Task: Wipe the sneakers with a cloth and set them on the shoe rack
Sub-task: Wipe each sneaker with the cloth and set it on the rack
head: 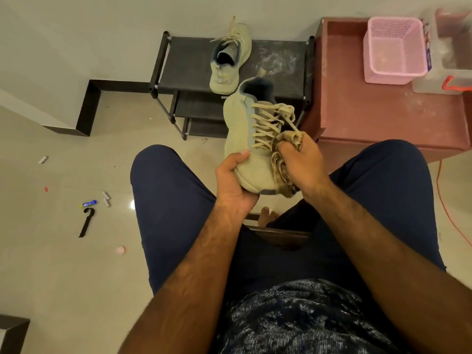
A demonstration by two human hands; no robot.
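Pale glossy floor tiles [63, 264] lay under you, scattered with small litter, and a black shoe rack [278, 60] stood against the wall beside a reddish cabinet [357, 111] carrying a pink basket [396, 49]. You sat with your knees apart, holding one sneaker [245, 139] between them — toe towards you, heel towards the rack. Your left hand [235, 185] was curled around the toe end from below, thumb on the upper. Your right hand [304, 162] was closed around a bunched beige cloth [283, 159], pressing it against the shoe's side by the laces. The other sneaker [229, 62] sat on the rack's top shelf — heel just over the front edge.
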